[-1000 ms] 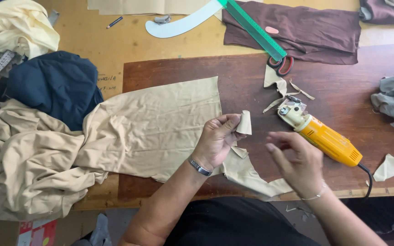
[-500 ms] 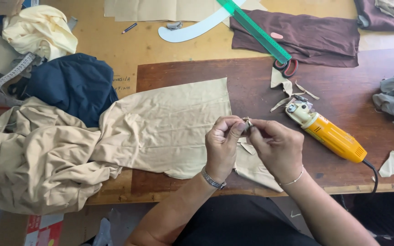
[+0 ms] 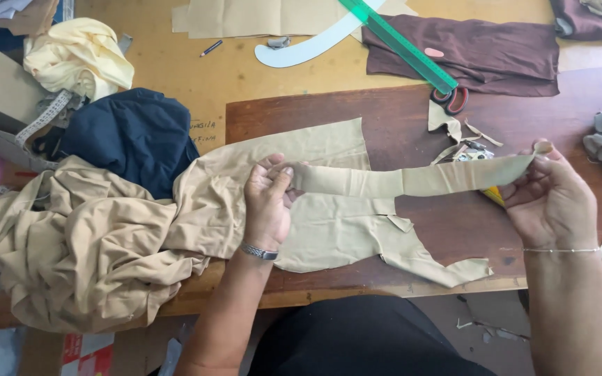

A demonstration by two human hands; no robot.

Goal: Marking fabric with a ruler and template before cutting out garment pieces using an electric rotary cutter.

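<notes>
Stretching a tan fabric strip [image 3: 412, 179] lengthwise above the counter [image 3: 412, 118], left hand [image 3: 267, 202] and right hand [image 3: 550, 198] each pinch one end with closed fingers.

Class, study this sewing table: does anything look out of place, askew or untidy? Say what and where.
Mostly a working mess. Small beige fabric offcuts lie scattered beside the red-handled scissors, and the large beige cloth is bunched up and hangs over the table's front edge. The beige strip stretched between the left hand and right hand looks intact.
</notes>
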